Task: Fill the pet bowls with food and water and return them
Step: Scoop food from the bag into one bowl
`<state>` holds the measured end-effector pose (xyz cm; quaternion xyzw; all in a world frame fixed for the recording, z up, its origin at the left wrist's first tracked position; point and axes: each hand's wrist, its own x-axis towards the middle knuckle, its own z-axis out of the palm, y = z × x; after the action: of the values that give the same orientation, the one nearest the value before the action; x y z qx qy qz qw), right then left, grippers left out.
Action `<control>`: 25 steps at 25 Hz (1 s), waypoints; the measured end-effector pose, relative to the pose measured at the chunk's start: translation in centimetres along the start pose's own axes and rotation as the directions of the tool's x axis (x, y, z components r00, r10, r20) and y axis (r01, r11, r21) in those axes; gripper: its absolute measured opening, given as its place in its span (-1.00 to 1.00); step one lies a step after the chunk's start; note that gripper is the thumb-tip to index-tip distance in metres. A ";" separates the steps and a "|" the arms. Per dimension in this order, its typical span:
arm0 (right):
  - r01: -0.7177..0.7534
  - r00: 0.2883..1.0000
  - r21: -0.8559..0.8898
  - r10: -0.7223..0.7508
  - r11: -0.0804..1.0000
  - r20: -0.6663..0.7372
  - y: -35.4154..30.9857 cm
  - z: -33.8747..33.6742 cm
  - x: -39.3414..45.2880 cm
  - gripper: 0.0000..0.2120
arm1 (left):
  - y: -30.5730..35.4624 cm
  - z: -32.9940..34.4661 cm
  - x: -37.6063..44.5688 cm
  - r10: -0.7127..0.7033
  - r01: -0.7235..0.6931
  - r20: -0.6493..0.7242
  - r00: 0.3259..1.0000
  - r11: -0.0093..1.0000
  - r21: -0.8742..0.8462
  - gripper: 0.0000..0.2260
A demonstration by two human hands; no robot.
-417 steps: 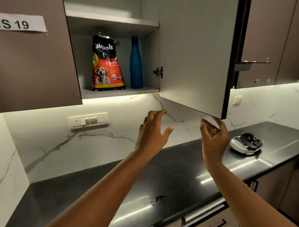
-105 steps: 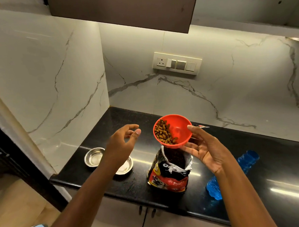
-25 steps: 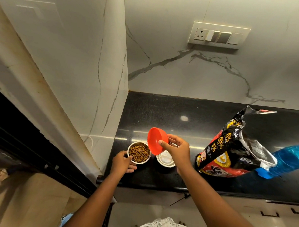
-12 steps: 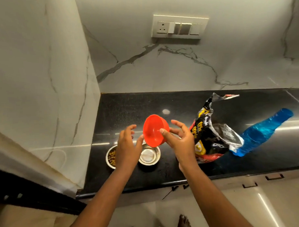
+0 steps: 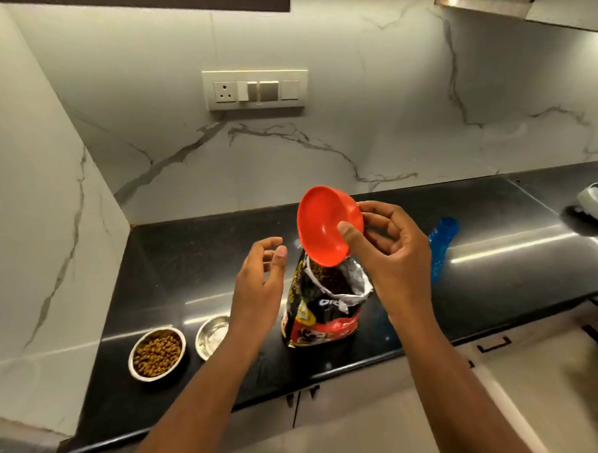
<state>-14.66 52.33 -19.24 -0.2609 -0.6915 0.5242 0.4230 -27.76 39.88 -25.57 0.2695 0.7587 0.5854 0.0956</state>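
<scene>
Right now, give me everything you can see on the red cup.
The red cup is a small round bowl-shaped scoop, smooth and glossy like plastic, with no handle in view. It is empty and tipped on its side, mouth facing the camera and left. The right hand holds it in the air, thumb inside the rim, fingers behind. Its lower edge sits at the open mouth of the food bag.

Empty bowl point(image 5: 211, 336) half hidden — blue bottle point(image 5: 442, 247) too.
</scene>
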 end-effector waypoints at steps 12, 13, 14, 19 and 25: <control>0.152 0.907 -0.559 0.110 0.815 0.407 8.2 -1.1 6.8 -0.73 | 4.7 6.8 -0.5 0.087 -0.043 -0.218 0.972 0.979 0.199 -0.85; 0.137 0.918 -0.531 0.094 0.836 0.386 8.4 -1.7 7.1 -0.77 | 4.7 6.9 -0.8 0.103 -0.050 -0.248 0.963 0.977 0.209 -0.87; 0.127 0.922 -0.510 0.088 0.851 0.377 8.8 -2.5 7.6 -0.80 | 4.6 7.1 -1.0 0.109 -0.050 -0.271 0.956 0.975 0.215 -0.88; 0.187 0.916 -0.406 -0.009 0.895 0.401 8.7 -5.2 7.9 -0.84 | 5.2 8.3 -1.3 0.110 -0.046 -0.243 0.964 0.966 0.255 -0.86; 0.233 0.937 -0.279 -0.138 0.932 0.321 5.0 -9.3 10.2 -0.82 | 8.2 11.7 0.3 0.193 -0.160 -0.125 0.973 0.958 0.236 -0.80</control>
<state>-12.19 66.80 -19.97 -0.1759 -0.8428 0.3985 0.3161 -20.25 51.21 -21.29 0.3017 0.7978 0.5202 -0.0441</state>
